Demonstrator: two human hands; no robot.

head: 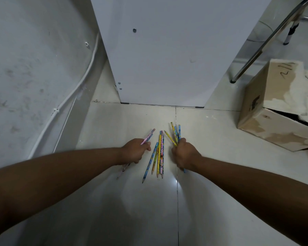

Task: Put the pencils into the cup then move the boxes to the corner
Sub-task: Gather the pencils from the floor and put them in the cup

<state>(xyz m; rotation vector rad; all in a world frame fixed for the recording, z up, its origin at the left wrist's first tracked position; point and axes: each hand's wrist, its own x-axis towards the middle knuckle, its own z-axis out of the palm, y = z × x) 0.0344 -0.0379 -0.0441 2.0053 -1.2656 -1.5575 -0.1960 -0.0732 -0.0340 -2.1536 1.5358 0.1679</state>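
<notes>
both hands grip pencils – left hand (135, 150) pink ones (148, 136), right hand (184, 154) a bunch (176, 133).

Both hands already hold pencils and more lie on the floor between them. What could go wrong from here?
The right hand grips several patterned pencils fanned at uneven angles, so one may slip out when it reaches for more. The loose colourful pencils on the white tiled floor could roll if nudged. No cup is in view, so both full hands may have to search for it.
</notes>
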